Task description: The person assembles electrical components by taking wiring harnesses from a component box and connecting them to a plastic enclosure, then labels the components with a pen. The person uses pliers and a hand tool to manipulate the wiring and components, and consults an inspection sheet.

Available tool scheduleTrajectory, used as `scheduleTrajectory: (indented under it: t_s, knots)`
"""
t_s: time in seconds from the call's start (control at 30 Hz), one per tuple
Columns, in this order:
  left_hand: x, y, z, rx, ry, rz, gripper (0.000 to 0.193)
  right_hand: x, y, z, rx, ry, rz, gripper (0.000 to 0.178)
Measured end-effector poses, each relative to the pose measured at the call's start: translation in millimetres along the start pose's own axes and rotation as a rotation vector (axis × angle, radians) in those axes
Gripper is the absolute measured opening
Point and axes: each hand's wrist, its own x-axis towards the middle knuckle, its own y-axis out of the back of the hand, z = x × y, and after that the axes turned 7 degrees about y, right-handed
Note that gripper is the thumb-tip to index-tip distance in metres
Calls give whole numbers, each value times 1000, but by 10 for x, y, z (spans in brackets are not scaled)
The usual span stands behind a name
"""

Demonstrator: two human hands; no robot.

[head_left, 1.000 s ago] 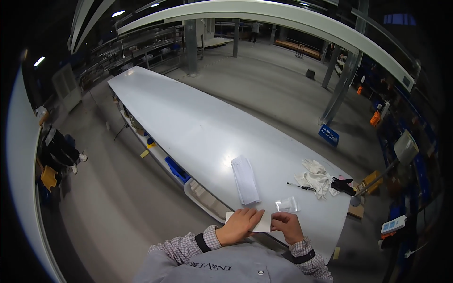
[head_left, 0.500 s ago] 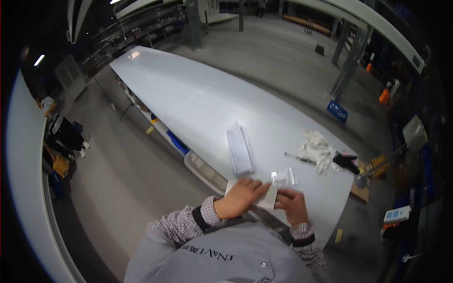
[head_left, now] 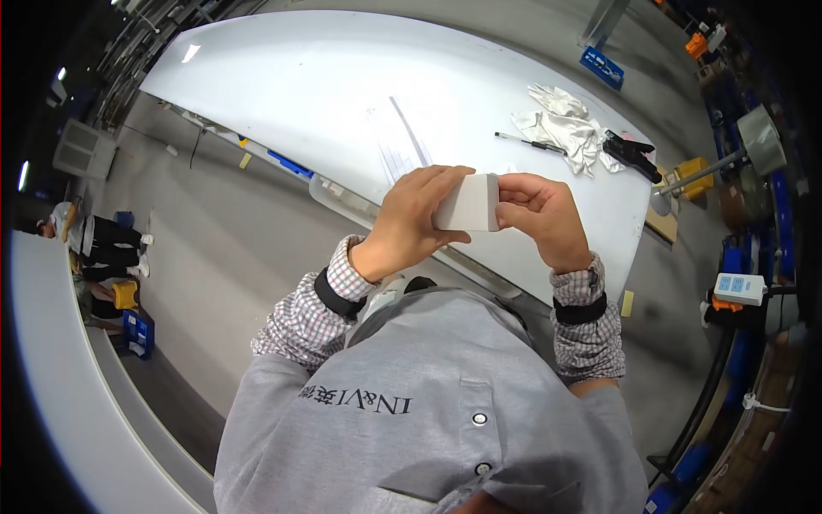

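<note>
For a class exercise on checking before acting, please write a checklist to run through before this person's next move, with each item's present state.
1. Left hand gripping the white box: ok.
2. Right hand at the box's right end: ok.
3. Pen on the table, apart from both hands: ok.
4. Paper showing clearly: not ok, glare washes it out.
5. Box filled: cannot tell, its inside is hidden.

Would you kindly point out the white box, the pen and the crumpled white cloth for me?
White box (head_left: 467, 206): head view, on its broad face.
Pen (head_left: 531, 144): head view, on the middle of its barrel.
Crumpled white cloth (head_left: 572, 132): head view, on its middle folds.
</note>
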Motion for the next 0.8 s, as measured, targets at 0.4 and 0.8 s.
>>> scheduleTrajectory:
  t_s: [0.4,0.8]
  knots:
    - [-46,-38,-175,-907,473,-616,76,-25,16,87,-720,498,-292,27]
    - [-313,-554,67,-19,-62,-372,65,-526,272,597,-30,-234,-10,25]
